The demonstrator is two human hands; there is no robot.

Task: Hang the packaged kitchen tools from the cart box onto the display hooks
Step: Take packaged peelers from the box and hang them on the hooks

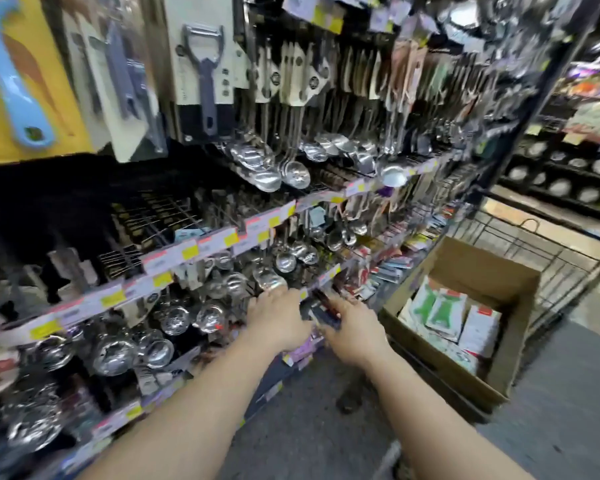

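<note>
Motion blur hides what the right hand (355, 332) holds.

- A tall dark wire rack (548, 109) fills the left and centre, its shelf edges lined with pink-and-yellow price tags (187, 252).
- Grey floor (565, 410) runs along the aisle.
- Further dim shelving (568, 174) stands at the right.

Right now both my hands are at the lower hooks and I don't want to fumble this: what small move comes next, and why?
Probably ease the dark package onto the hook. Both the left hand and right hand already meet at it by the lower rail; blur hides the hook, so go slowly. More packages wait in the cardboard box.
</note>
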